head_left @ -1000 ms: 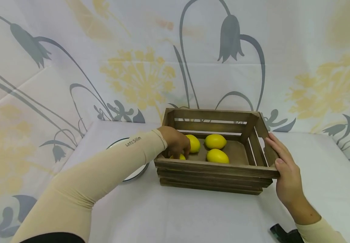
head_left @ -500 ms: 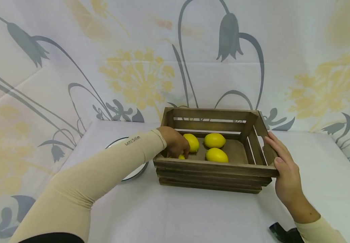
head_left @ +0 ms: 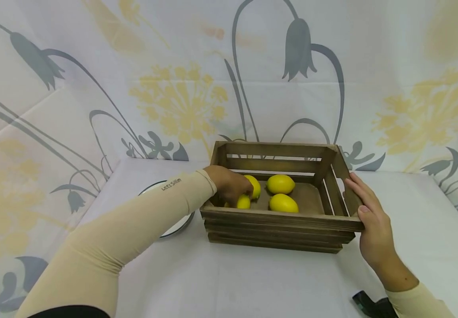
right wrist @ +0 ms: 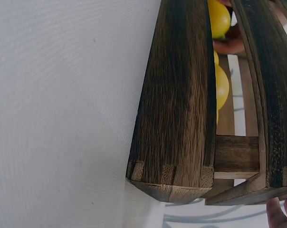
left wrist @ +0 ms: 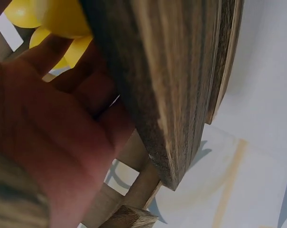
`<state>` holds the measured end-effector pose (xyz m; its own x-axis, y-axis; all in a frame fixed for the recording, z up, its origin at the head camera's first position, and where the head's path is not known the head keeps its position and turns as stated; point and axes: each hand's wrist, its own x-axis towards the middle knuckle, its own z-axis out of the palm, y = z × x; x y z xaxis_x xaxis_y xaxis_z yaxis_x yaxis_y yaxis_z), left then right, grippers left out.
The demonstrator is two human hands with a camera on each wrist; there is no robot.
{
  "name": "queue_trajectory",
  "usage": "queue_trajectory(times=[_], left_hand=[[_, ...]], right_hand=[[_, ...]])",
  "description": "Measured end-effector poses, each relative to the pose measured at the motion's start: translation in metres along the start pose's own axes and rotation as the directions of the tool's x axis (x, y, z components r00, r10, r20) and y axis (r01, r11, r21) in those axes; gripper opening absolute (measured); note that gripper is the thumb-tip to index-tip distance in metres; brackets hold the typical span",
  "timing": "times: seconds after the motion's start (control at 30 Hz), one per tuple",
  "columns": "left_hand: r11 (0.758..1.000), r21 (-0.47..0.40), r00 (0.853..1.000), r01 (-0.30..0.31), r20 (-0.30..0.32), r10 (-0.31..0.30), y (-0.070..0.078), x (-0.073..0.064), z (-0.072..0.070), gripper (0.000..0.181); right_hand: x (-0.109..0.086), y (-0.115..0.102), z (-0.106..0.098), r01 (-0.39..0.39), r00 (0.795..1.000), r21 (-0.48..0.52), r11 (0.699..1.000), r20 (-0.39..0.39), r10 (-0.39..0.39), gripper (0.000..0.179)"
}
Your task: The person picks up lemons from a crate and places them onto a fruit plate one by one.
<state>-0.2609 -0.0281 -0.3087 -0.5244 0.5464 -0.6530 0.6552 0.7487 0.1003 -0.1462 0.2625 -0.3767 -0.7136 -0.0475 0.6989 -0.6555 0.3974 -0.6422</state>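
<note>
My left hand (head_left: 232,185) reaches into the left end of a brown slatted wooden crate (head_left: 280,229). Its fingers curl round a lemon (head_left: 243,202) near the front wall, and the left wrist view shows the held lemon (left wrist: 62,16) against the fingers, close up. Just beyond is another lemon (head_left: 255,187), partly behind the hand. Two more, a rear lemon (head_left: 280,184) and a front lemon (head_left: 283,203), lie on the crate floor. My right hand (head_left: 375,229) grips the crate's right end, thumb at the front corner of the rim.
Left of the crate, a white dish with a dark rim (head_left: 179,227) is mostly hidden under my left sleeve (head_left: 133,229). A black object (head_left: 372,304) sits by my right wrist. White cloth (head_left: 253,282) covers the table; a flower-patterned cloth (head_left: 189,57) hangs behind.
My left hand has shifted slightly right inside the crate, and the lemon at its fingers has come further into sight. My right hand keeps its place on the crate.
</note>
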Motion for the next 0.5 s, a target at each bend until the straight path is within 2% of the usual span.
queue_trajectory(times=[0.1, 0.27, 0.37, 0.43, 0.5], left_hand=[[1.000, -0.025, 1.000, -0.018, -0.011, 0.017, -0.0004, 0.0034, -0.0002, 0.056], [0.998, -0.058, 0.997, -0.014, -0.080, 0.009, -0.0014, 0.0046, -0.0013, 0.056], [0.994, -0.101, 0.992, -0.036, -0.123, 0.023, -0.0021, 0.0050, -0.0021, 0.055], [0.990, -0.123, 0.986, -0.066, -0.161, 0.046, -0.0027, 0.0053, -0.0021, 0.054], [0.984, -0.138, 0.972, -0.110, -0.223, 0.077, -0.0035, 0.0051, -0.0022, 0.055]], right_hand=[[-0.0006, -0.0003, -0.0004, -0.006, 1.000, 0.007, 1.000, 0.002, 0.006, 0.043], [0.0010, -0.0005, -0.0003, -0.010, 1.000, 0.022, 1.000, 0.002, 0.010, 0.043], [0.0015, -0.0004, 0.0000, -0.010, 1.000, 0.031, 0.999, 0.002, 0.009, 0.043], [0.0012, -0.0002, 0.0000, -0.007, 1.000, 0.033, 0.999, 0.003, 0.007, 0.043], [0.0010, 0.0001, -0.0002, -0.002, 1.000, 0.028, 1.000, 0.005, 0.002, 0.042]])
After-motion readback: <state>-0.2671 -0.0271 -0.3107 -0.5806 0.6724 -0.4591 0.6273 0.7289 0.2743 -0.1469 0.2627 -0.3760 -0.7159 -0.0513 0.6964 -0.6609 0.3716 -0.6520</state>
